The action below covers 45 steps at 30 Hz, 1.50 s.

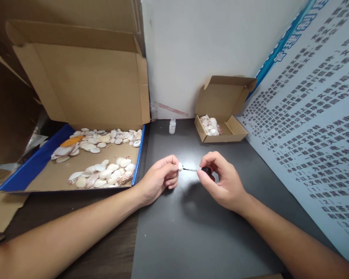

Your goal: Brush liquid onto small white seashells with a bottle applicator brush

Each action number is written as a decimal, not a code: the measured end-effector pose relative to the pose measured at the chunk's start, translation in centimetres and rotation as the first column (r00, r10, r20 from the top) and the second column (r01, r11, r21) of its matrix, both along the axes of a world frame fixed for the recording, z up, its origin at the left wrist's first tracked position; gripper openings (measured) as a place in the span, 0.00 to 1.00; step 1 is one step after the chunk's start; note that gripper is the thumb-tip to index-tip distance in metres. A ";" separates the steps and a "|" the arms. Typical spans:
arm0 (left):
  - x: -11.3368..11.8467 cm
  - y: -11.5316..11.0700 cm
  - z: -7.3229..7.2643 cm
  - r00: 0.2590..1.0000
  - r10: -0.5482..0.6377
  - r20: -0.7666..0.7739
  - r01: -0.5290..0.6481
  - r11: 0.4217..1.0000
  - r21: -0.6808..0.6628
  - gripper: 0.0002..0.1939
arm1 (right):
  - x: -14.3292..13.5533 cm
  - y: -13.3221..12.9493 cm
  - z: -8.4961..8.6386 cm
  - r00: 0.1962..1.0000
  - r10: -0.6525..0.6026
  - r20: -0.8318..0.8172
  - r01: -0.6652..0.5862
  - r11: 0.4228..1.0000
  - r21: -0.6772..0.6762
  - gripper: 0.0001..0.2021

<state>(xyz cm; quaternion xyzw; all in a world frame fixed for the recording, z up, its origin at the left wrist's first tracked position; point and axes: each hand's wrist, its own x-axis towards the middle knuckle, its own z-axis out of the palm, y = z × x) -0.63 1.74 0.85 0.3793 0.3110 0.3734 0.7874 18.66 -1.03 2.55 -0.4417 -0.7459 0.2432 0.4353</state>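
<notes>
Between thumb and fingertips, my left hand [163,176] pinches a small white seashell [180,166]. My right hand [222,180] is closed on the black cap of a thin brush [192,169], held level and pointing left. The brush's dark tip touches the shell or lies right beside it; I cannot tell which. Behind the hands a small clear glass bottle [172,126] stands upright with its neck uncovered and a white label on it. Both hands are held above the dark grey table [174,236].
To the left lies an open blue-edged cardboard box [54,176] with two groups of seashells [110,172] and an orange piece [71,141]. A smaller open cardboard box [221,135] with white shells [211,126] stands at the back right. A printed poster [317,116] rises along the right side.
</notes>
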 end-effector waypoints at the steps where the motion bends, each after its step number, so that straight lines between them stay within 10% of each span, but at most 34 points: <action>1: 0.0 0.0 0.0 1.000 -0.001 0.001 0.001 1.000 0.001 0.07 | 0.0 0.0 0.0 1.000 0.001 -0.009 -0.001 1.000 0.007 0.06; 45: 0.0 0.1 0.1 0.997 0.052 0.051 -0.050 0.998 -0.024 0.07 | -0.1 0.4 -0.1 0.999 -0.038 0.029 0.038 0.999 0.012 0.05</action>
